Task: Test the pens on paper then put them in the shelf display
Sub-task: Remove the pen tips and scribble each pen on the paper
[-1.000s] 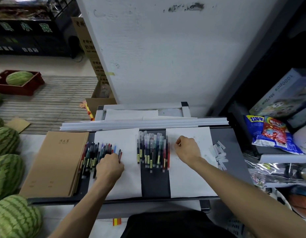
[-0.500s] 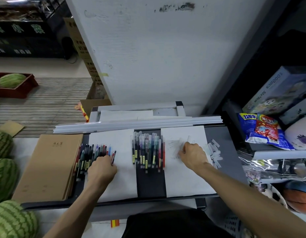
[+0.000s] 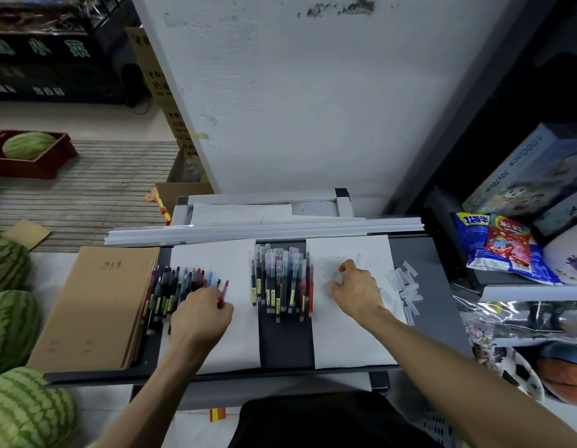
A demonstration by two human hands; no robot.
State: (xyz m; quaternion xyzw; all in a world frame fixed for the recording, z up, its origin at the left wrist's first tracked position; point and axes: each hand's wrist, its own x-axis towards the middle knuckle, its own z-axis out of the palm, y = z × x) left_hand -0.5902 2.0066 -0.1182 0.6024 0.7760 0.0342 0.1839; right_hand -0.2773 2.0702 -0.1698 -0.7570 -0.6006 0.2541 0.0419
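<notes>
Two white sheets lie on a dark table (image 3: 287, 347): the left sheet (image 3: 235, 344) and the right sheet (image 3: 355, 344). A loose heap of uncapped pens (image 3: 174, 286) lies on the left sheet's left edge. My left hand (image 3: 200, 315) rests beside that heap, shut on a red pen (image 3: 224, 291) that sticks out past my fingers. A tidy row of capped pens (image 3: 282, 282) lies between the sheets. My right hand (image 3: 355, 286) is pinched on a pale pen, mostly hidden, over faint scribbles (image 3: 326, 263) on the right sheet.
A pile of clear pen caps (image 3: 408, 286) lies right of the right sheet. Brown notebooks (image 3: 96, 305) are stacked at the left, long white strips (image 3: 264, 229) at the back. Watermelons (image 3: 9, 263) sit on the floor left. A shelf at right holds snack bags (image 3: 504, 247) and boxes.
My right hand has moved a little right and nearer on the right sheet, and faint marks now show there. My left hand stays at the loose pens with the red pen.
</notes>
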